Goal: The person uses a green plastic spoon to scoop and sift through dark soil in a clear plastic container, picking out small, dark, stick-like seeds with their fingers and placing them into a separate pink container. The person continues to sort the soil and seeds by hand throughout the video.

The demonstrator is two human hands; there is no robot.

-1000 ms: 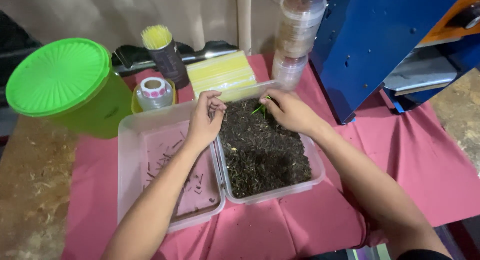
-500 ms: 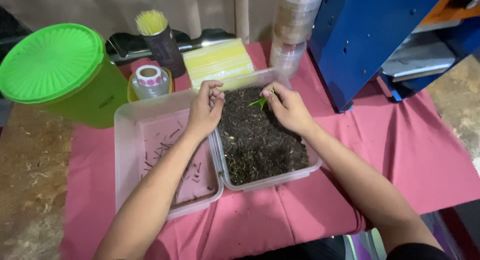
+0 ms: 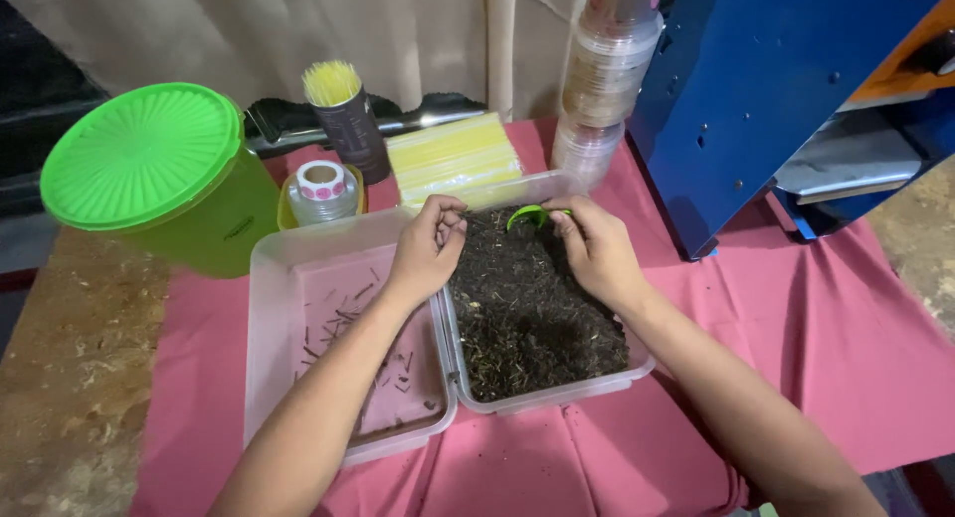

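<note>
A clear plastic tray (image 3: 545,392) full of dark dry leaf matter sits on a pink cloth. Beside it on the left lies a second clear tray (image 3: 267,318) holding a scatter of small dark stems. My left hand (image 3: 428,246) hovers over the dividing edge between the trays, fingertips pinched together on something too small to make out. My right hand (image 3: 595,248) rests at the far end of the dark material, fingers closed on a small curved green piece (image 3: 527,215).
A big green lidded tub (image 3: 149,169) stands at the left. Behind the trays are a small white tape roll (image 3: 320,187), a dark cup of yellow sticks (image 3: 346,119), a yellow pack (image 3: 453,157), stacked clear containers (image 3: 605,79) and a blue machine (image 3: 776,89).
Both hands stay at the far end of the trays. The left fingers have curled into a tighter pinch, and the green piece in the right hand shows more clearly.
</note>
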